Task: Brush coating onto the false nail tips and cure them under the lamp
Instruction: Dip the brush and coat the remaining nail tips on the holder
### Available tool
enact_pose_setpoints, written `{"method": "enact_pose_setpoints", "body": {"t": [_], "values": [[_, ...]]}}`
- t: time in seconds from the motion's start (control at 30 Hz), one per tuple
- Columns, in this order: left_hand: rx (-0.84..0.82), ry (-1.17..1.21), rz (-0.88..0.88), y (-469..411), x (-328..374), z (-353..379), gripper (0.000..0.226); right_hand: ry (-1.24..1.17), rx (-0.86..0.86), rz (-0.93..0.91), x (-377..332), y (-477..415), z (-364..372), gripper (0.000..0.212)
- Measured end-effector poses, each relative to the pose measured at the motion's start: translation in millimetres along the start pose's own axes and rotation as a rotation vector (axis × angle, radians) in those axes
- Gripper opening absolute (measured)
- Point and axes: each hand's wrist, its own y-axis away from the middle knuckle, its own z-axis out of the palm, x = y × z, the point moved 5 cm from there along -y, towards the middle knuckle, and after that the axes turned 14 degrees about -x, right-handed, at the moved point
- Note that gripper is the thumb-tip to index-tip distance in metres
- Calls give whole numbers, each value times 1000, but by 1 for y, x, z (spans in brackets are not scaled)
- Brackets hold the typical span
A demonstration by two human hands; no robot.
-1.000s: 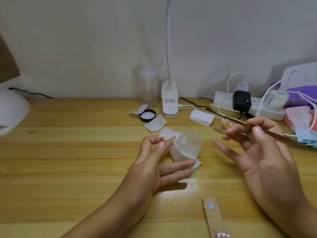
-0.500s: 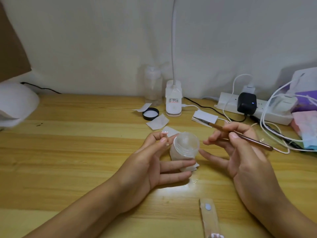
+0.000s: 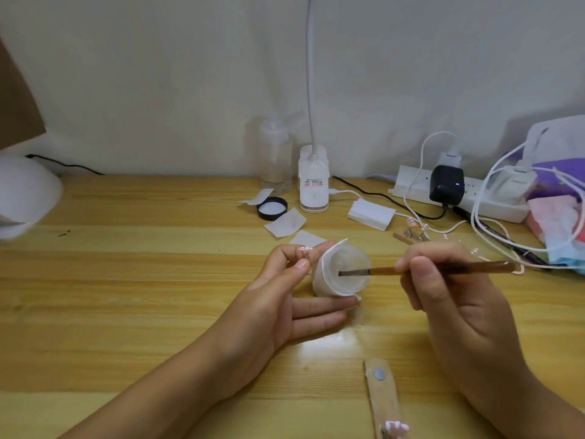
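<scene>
My left hand (image 3: 278, 296) pinches a small false nail tip (image 3: 304, 252) between thumb and forefinger, its other fingers stretched out below a small clear jar (image 3: 343, 271). The jar is wrapped in white paper and stands on the wooden table (image 3: 142, 280). My right hand (image 3: 449, 299) holds a thin brown brush (image 3: 443, 269) like a pen, and its dark bristles dip into the jar's mouth. A wooden strip (image 3: 381, 403) with more nail tips at its near end lies at the front edge. The white curing lamp (image 3: 22, 194) sits at the far left.
A white clip lamp (image 3: 313, 185), a clear bottle (image 3: 274, 156), a black lid (image 3: 271, 208) and paper squares stand at the back. A power strip (image 3: 459, 198) with chargers and cables, a small white box (image 3: 371, 213) and cloths (image 3: 557, 217) fill the right. More tips on holders (image 3: 414, 232) lie behind my right hand.
My right hand has moved left and down with the brush, and its bristles now reach into the jar. My left hand still pinches the nail tip beside the jar.
</scene>
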Motion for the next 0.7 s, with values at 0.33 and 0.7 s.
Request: {"method": "enact_pose_setpoints", "body": {"t": [0.33, 0.7], "values": [[30, -128, 27, 1, -2, 3, 16, 180, -69, 48, 0, 1, 6, 18], [7, -162, 48, 1, -3, 4, 16, 187, -74, 17, -3, 0, 7, 18]]}}
